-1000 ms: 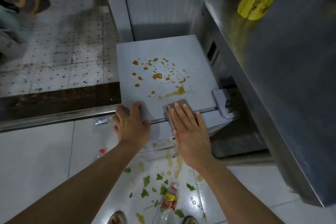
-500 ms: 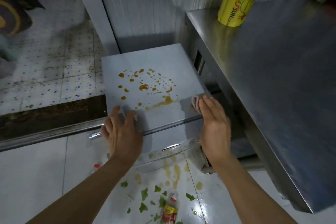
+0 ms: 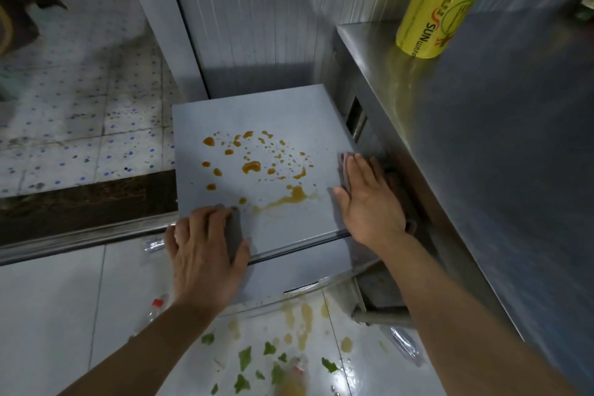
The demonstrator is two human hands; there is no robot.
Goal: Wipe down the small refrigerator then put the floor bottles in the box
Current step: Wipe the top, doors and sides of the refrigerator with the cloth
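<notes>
The right hand (image 3: 369, 202) presses flat, fingers straight, on a soft pinkish rag (image 3: 345, 167), probably limp, best palmed; left hand (image 3: 205, 247) braces open beside orange spills on the small grey refrigerator (image 3: 257, 112).

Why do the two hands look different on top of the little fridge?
The right hand lies flat on a brownish cloth at the right edge of the small refrigerator; the left hand has no cloth and rests bare on the front left corner. The right hand sits beside the orange spill; the left hand's fingertips almost reach its nearest drops. Both hands are flat, palms down, on the fridge top.
</notes>
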